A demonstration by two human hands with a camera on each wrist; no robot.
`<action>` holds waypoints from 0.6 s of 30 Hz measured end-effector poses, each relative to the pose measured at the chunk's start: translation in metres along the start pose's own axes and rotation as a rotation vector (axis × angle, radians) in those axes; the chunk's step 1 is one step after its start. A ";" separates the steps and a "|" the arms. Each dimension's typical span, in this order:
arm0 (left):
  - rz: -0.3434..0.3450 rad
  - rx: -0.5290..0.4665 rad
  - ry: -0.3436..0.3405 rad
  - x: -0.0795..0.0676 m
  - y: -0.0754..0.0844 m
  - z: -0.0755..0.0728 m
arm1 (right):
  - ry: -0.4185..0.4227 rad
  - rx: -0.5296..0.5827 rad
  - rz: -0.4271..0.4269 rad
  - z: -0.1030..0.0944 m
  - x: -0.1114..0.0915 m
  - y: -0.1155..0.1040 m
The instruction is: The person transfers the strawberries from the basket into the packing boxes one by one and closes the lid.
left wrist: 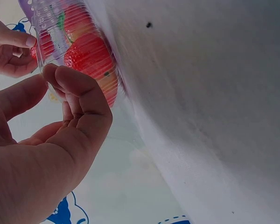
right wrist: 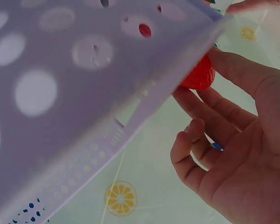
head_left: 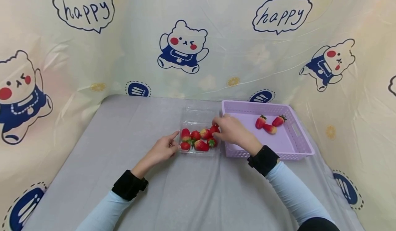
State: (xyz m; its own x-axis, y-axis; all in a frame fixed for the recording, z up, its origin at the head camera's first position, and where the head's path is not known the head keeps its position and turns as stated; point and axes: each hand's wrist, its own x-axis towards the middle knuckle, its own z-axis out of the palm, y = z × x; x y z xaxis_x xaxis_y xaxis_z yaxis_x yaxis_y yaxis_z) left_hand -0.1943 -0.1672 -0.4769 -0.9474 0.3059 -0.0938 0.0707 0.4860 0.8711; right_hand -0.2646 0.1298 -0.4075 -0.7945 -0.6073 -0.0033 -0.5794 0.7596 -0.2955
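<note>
A clear plastic clamshell box (head_left: 198,153) stands mid-table with its lid (head_left: 199,114) folded back, and several strawberries (head_left: 201,145) lie inside it. At the box's left side my left hand (head_left: 162,148) pinches the rim between thumb and index finger; the left wrist view shows those fingertips meeting on the clear edge. My right hand (head_left: 233,129) is over the right end of the box, holding a red strawberry (right wrist: 201,77) between thumb and fingers. In the right wrist view the basket wall covers part of that strawberry.
Right of the box, close beside it, stands a lilac plastic basket (head_left: 247,146) with perforated sides. Three strawberries (head_left: 270,129) lie in it toward the back. Grey cloth (head_left: 185,196) covers the table, and a printed curtain (head_left: 229,52) hangs behind and at both sides.
</note>
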 end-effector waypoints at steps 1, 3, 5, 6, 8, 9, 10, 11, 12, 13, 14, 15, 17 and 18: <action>-0.002 0.001 -0.001 0.000 0.000 0.000 | 0.000 -0.007 -0.007 0.001 0.000 -0.001; -0.006 0.003 -0.005 0.000 -0.001 0.000 | 0.000 -0.021 -0.017 0.004 0.001 -0.002; -0.013 0.004 -0.007 0.000 -0.001 0.000 | 0.005 -0.030 -0.020 0.007 0.002 -0.003; -0.013 0.004 -0.009 0.000 -0.001 0.001 | 0.008 -0.032 -0.020 0.008 0.002 -0.004; -0.010 0.002 -0.009 -0.001 -0.001 0.001 | 0.013 -0.037 -0.019 0.010 0.003 -0.005; -0.010 0.002 -0.007 -0.001 -0.001 0.001 | 0.015 -0.037 -0.017 0.011 0.003 -0.005; -0.010 0.001 -0.007 -0.001 -0.001 0.001 | 0.016 -0.037 -0.016 0.012 0.004 -0.005; -0.009 -0.001 -0.007 -0.001 0.000 0.001 | 0.016 -0.036 -0.016 0.013 0.004 -0.006; -0.008 0.000 -0.007 -0.001 0.000 0.001 | 0.014 -0.035 -0.018 0.014 0.005 -0.006; -0.009 0.000 -0.005 -0.001 0.000 0.001 | 0.010 -0.038 -0.020 0.015 0.005 -0.007; -0.009 -0.001 -0.005 -0.001 0.000 0.001 | 0.007 -0.039 -0.024 0.016 0.005 -0.007; -0.009 -0.001 -0.005 -0.001 0.000 0.001 | 0.002 -0.039 -0.028 0.017 0.006 -0.007; -0.010 -0.001 -0.004 0.000 0.000 0.001 | -0.004 -0.042 -0.041 0.019 0.006 -0.007; -0.010 0.000 -0.004 0.000 -0.001 0.001 | -0.004 -0.046 -0.047 0.020 0.007 -0.007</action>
State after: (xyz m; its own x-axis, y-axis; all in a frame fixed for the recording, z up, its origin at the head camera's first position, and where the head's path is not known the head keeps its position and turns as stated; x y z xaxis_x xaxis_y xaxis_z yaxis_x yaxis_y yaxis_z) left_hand -0.1940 -0.1670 -0.4776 -0.9469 0.3040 -0.1048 0.0607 0.4890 0.8701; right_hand -0.2622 0.1154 -0.4245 -0.7652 -0.6437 0.0055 -0.6241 0.7398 -0.2513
